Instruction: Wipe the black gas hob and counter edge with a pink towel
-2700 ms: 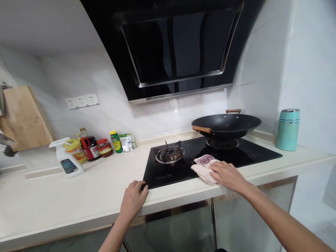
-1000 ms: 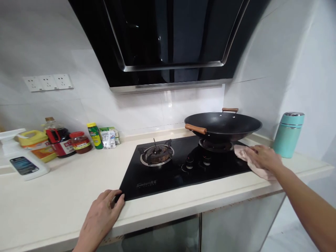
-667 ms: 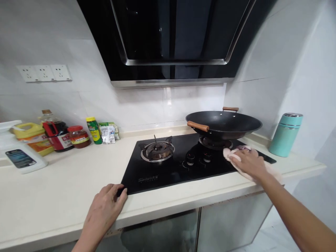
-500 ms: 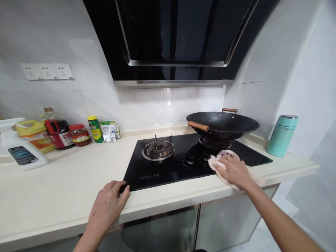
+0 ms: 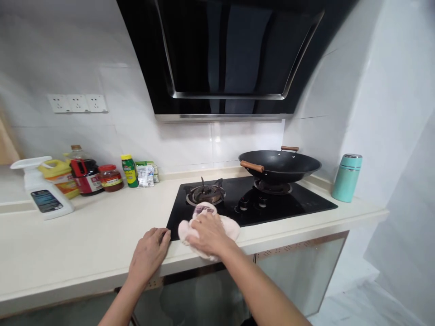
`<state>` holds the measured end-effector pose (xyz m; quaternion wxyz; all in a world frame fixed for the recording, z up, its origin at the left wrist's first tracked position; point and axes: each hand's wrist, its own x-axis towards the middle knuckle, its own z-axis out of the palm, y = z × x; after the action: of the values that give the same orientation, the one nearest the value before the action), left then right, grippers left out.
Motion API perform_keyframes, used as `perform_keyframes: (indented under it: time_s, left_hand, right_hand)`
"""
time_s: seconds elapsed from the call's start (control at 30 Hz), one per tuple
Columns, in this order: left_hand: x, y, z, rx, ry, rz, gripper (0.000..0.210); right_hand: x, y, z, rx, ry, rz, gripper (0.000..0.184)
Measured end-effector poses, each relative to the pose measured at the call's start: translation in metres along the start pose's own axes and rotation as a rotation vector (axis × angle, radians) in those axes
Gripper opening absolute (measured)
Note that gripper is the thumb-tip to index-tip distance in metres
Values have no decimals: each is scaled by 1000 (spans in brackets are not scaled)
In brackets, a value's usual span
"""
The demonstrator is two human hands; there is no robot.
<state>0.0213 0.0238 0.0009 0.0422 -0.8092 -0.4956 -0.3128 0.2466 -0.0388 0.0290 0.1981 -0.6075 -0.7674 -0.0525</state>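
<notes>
My right hand [image 5: 210,233] presses a pale pink cloth [image 5: 232,227] onto the front left part of the black gas hob [image 5: 292,209]. The cloth is bunched beneath the fingers and overlaps the counter's front edge. My left hand [image 5: 149,253] rests on the white counter beside the hob's near left corner, its fingers lying on the surface. Just behind the cloth is the left burner [image 5: 206,194], with its bare pan support. Over the right burner sits a black wok [image 5: 280,165] with wooden handles. Two control knobs [image 5: 243,204] lie between the burners.
To the left stand a white spray bottle [image 5: 47,194], a yellow jug [image 5: 57,174], a dark sauce bottle [image 5: 84,176], a red-lidded jar [image 5: 110,178] and a green-yellow bottle [image 5: 129,171]. A turquoise flask [image 5: 347,179] is at the right end. Above hangs a black range hood [image 5: 224,54].
My right hand has swept the cloth leftward across the hob's front, from beside the knobs to near my left hand. My left hand stays at the hob's corner. The view has shifted slightly.
</notes>
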Motion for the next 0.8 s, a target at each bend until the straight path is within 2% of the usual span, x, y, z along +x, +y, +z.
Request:
perform_keyframes:
  time_s: [0.13, 0.33, 0.43, 0.5, 0.6, 0.7, 0.8]
  left_hand:
    - [0, -2, -2, -59, 15, -60, 42]
    - [-5, 6, -5, -63, 31, -48, 36]
    - [-6, 11, -4, -31, 28, -25, 34]
    - [-7, 12, -3, -17, 27, -23, 33]
    - [-9, 11, -1, -16, 28, -24, 32]
    - [-11, 10, 0, -20, 32, -17, 30]
    - [-12, 10, 2, -30, 35, -20, 29]
  right_hand:
    - [-10, -7, 3, 111, 42, -135, 39]
    - [-56, 23, -10, 209, 61, -119, 32]
    - [-64, 35, -21, 334, 61, -47, 25]
    - [-55, 43, -30, 430, 98, 63, 24]
    - [-19, 62, -47, 461, 244, 265, 32]
    - [29, 95, -64, 396, 349, 424, 48]
    - [71, 136, -71, 301, 365, 547, 55]
